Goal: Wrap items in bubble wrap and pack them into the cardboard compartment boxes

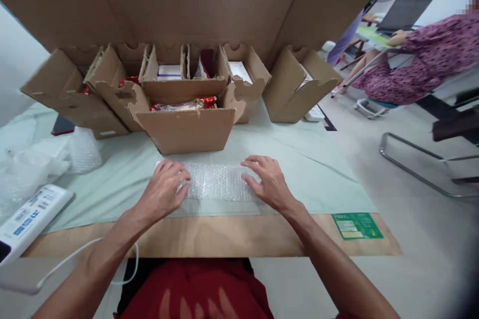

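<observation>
A flat folded strip of clear bubble wrap lies on the pale green cloth in front of me. Resting at its left end is my left hand, its fingers bent and the thumb apart from them. My right hand touches the right end, with thumb and fingers spread in a loose curve. Neither hand appears closed around the wrap, and both palms face down. Just beyond the strip stands an open cardboard box with red and clear plastic packages inside.
Several open cardboard boxes stand in a row behind, against a tall cardboard panel. Loose bubble wrap and a white power strip with a cable are at left. A green card lies front right. Another person sits at right.
</observation>
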`<move>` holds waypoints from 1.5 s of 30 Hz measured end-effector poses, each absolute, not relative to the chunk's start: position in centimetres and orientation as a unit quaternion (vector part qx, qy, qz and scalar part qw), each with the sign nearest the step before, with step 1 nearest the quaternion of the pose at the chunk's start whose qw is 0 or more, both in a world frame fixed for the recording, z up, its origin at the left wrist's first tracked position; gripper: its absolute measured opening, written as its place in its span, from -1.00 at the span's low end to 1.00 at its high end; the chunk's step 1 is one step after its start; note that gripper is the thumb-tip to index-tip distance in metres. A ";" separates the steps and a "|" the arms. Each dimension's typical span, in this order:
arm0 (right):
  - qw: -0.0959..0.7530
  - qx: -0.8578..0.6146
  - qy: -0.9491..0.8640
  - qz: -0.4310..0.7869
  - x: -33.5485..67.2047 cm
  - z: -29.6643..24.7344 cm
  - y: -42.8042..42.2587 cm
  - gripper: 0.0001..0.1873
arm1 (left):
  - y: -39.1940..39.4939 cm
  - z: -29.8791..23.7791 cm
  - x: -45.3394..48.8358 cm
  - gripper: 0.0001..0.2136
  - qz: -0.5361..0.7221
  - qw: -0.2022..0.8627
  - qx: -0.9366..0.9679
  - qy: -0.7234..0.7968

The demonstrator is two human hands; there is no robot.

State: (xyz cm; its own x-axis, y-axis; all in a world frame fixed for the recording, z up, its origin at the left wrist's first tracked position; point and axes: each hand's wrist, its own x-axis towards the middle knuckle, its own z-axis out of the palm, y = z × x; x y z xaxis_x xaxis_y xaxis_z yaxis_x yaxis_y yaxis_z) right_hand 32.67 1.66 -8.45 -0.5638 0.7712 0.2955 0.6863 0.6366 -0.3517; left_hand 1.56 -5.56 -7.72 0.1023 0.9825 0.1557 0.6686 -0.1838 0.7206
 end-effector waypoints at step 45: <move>0.175 -0.459 -0.825 0.280 32.4 -6.9 5.6 -0.88 | -6.0 -5.6 -7.0 -0.61 0.180 0.218 0.603 0.746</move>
